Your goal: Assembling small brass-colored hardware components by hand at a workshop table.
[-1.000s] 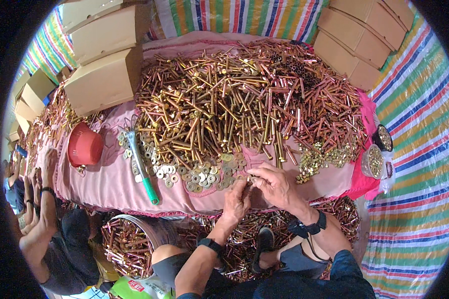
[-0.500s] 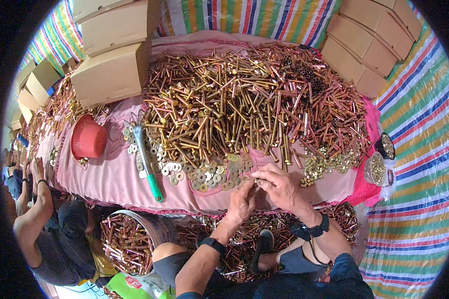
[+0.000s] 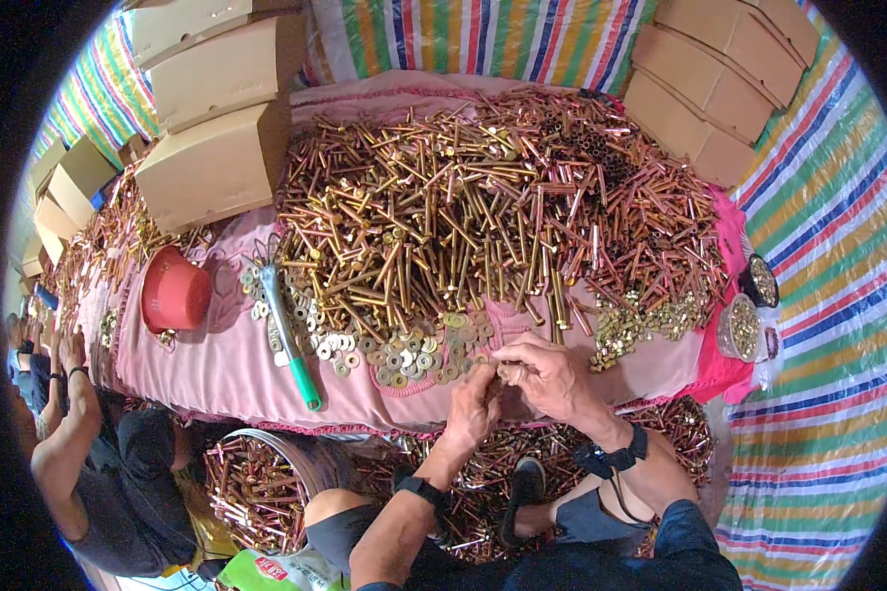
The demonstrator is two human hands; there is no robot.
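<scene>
My left hand (image 3: 475, 402) and my right hand (image 3: 550, 378) meet just over the front edge of the pink cloth (image 3: 256, 379). Both are closed, fingertips pressed together around something small, mostly hidden by the fingers. Just beyond my left hand lie flat round washers (image 3: 404, 353), grey and brassy, spread in a loose band. Small golden nuts (image 3: 633, 333) are heaped to the right of my right hand. Behind them rises a large pile of long, copper and gold coloured bolts (image 3: 434, 217).
A whisk-like metal tool with a green handle (image 3: 304, 382) and a tilted red bowl (image 3: 179, 288) lie left. Cardboard boxes (image 3: 212, 163) stand at both back corners. A bucket of bolts (image 3: 256, 492) is below. Clear tubs (image 3: 737, 330) sit right. Another person (image 3: 118, 492) works at left.
My hands stay together at the cloth's edge, with the right fingers shifted slightly around the small thing. The whole view has tilted a little.
</scene>
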